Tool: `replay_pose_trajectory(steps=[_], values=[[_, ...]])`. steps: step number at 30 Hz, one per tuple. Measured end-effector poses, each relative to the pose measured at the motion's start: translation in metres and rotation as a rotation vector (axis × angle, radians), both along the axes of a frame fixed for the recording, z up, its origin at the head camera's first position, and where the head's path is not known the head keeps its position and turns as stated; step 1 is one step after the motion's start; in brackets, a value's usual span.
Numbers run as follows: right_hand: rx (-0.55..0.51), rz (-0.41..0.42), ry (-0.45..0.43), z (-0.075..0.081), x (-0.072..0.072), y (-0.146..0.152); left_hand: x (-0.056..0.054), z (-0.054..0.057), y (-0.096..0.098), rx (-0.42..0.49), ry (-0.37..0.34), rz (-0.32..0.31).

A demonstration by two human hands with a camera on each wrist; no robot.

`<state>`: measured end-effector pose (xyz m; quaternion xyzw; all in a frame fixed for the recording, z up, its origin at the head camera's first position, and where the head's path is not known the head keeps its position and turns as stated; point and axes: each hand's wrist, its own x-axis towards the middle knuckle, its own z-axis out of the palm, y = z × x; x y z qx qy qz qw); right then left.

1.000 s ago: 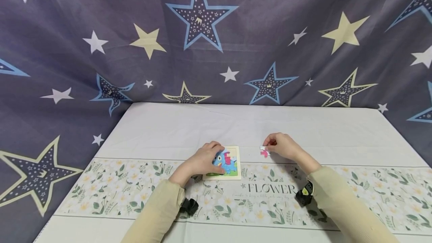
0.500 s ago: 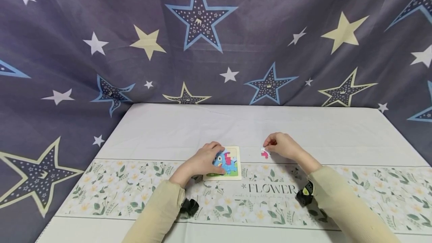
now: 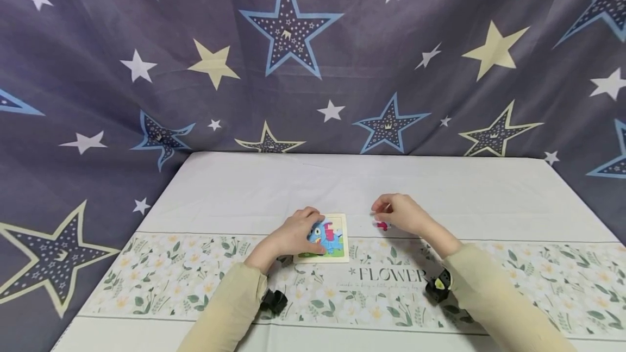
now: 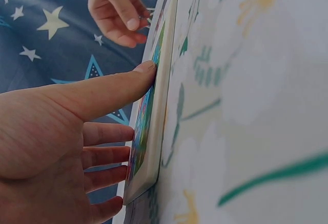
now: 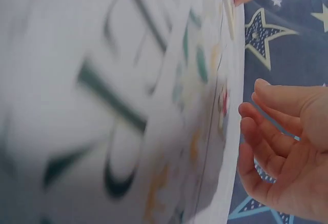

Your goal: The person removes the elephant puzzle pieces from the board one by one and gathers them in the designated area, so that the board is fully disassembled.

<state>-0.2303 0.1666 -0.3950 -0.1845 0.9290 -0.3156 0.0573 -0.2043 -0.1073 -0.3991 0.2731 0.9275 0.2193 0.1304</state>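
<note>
In the head view my left hand (image 3: 295, 232) lies over the left part of a small framed jigsaw puzzle (image 3: 334, 235) with a blue elephant picture. The left wrist view has its thumb resting on the puzzle's face and the other fingertips touching near the edge, fingers mostly straight. To the right, my right hand (image 3: 402, 213) hovers just over a pink and white puzzle piece (image 3: 382, 226), partly hidden by the hand. From the right wrist, loosely bent fingers (image 5: 248, 126) hold nothing, and the piece (image 5: 224, 101) lies on the cloth, apart from them.
A white table cover (image 3: 244, 186) with a floral band (image 3: 161, 276) lettered "FLOWER" lies beneath both hands. Behind the table's back edge hangs a dark star-patterned curtain (image 3: 342, 58). Black camera straps (image 3: 437, 287) sit on the wrists.
My right hand has come off the puzzle piece and shifted slightly left, now above it, covering its white part. The left hand and the framed puzzle stay in place.
</note>
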Motion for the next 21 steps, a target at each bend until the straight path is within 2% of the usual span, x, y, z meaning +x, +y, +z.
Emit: replay_pose_trajectory(steps=[10, 15, 21], values=[[0.001, 0.054, 0.005, 0.011, 0.016, -0.025, 0.004, -0.002, 0.001, 0.007, -0.01, 0.005], [-0.013, 0.084, 0.029, 0.015, 0.02, -0.036, 0.001, 0.0, 0.001, 0.01, -0.007, 0.009], [-0.038, 0.114, 0.012, 0.012, 0.023, -0.048, 0.0, 0.0, 0.0, -0.006, -0.009, 0.006]])
